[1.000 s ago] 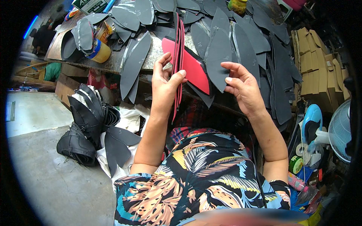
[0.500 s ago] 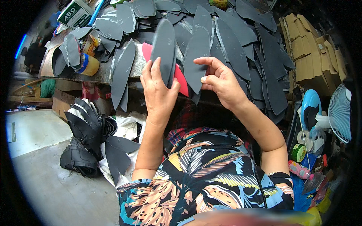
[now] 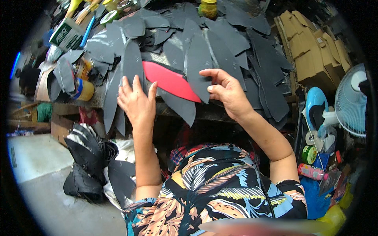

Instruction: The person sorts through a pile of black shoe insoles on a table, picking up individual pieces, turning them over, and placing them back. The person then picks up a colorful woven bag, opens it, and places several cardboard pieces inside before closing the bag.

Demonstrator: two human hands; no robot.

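My left hand has its fingers spread over the lower part of a long dark grey cut piece, with the thumb held out to the side. My right hand is curled, its thumb and index finger at the right edge of a leaf-shaped dark grey piece marked with faint pale writing. Between the hands lies a pointed red piece. Beneath the red piece, another dark grey piece hangs past the table edge. How the right hand's other fingers meet the sheet is hidden.
Overlapping grey pieces cover the table. Jars and a green-white box stand at the left; brown cardboard and a fan at the right. Black moulded pieces are stacked at lower left.
My left hand has moved left and laid down the dark grey piece it held up, opening its fingers. More of the red piece shows. My right hand keeps its pose. The view has shifted.
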